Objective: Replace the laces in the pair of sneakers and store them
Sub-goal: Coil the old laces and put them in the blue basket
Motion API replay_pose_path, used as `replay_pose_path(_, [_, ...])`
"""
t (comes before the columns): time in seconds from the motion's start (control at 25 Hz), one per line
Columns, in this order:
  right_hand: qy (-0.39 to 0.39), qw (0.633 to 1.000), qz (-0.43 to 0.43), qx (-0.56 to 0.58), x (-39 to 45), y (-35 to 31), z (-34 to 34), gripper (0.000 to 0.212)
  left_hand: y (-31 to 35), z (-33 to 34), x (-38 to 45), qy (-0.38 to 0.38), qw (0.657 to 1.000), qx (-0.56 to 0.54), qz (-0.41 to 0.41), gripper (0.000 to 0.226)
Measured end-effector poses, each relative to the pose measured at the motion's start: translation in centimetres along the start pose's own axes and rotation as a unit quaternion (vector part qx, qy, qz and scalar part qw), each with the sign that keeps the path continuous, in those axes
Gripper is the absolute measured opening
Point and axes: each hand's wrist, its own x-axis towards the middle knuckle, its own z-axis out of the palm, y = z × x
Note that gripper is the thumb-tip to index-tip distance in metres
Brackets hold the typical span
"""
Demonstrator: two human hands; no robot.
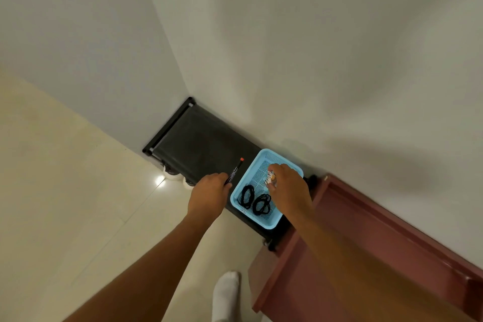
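So there's a light blue perforated plastic basket (264,162), rectangular with rounded corners, sitting on the right end of a low black shoe rack (198,138) with a dark fabric top and black tube frame. The rack is shoved into the corner where two plain white walls meet. Inside the basket: two coiled bundles of thin black shoelaces (254,200), lying side by side at the near end and just about touching each other.

The right hand (288,185) is over the basket's far half, fingers curled round a small black-and-white striped bundle (270,180) with an orange bit on it. Too small and blurry to say what it really is. The left hand (209,191) is at the basket's left side, pinching a slim black pen-like stick with a red tip (235,171) that points away over the rack top.

Under the rack's front edge you can just see the white rounded toes of sneakers (173,176) poking out on the glossy cream tile floor (65,191). To the right there's a reddish-brown wooden cabinet (366,256) butted up near the rack. A foot in a white sock (226,293) stands on the tiles at the bottom.
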Motion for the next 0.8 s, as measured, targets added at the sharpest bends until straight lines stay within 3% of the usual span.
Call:
replay_pose_path(0.2, [0.005,0.999,0.047,0.025,3.2,1.1,2.9,0.025,-0.7,1.5,2.2,-0.026,1.000,-0.009,0.009,0.022])
replay_pose_path(0.4, [-0.010,0.998,0.037,-0.039,6.4,2.9,6.9,0.027,-2.0,3.2,4.5,-0.025,0.999,-0.010,0.026,0.022])
replay_pose_path(0.8, [0.037,0.995,0.078,0.059,7.5,1.3,9.7,0.040,-3.2,4.6,4.9,-0.042,0.999,-0.024,0.013,0.021])
